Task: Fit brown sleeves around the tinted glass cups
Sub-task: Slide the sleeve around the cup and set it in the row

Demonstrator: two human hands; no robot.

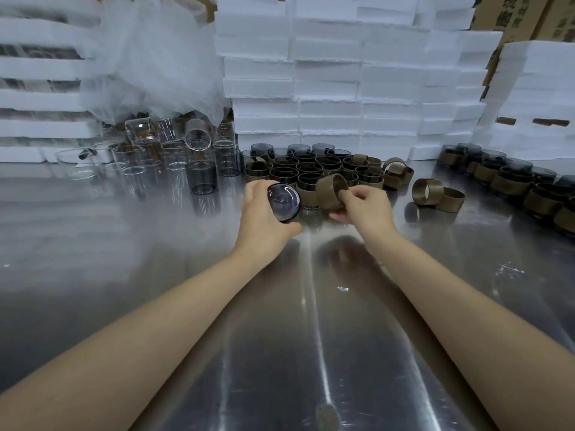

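My left hand [261, 213] grips a tinted glass cup [283, 201] tipped on its side, its round base facing me. My right hand [361, 203] pinches a brown sleeve [331, 189], held as an open ring just right of the cup and apart from it. Behind both hands stands a cluster of tinted cups with sleeves on them [317, 169]. Loose brown sleeves [435, 194] lie on the table to the right.
A shiny metal table [280, 321] spreads below my arms. Clear glass cups [174, 150] stand at the back left. Another row of sleeved cups [510, 181] runs along the right. White foam blocks [342, 73] are stacked behind, with cardboard boxes [522, 17] at the top right.
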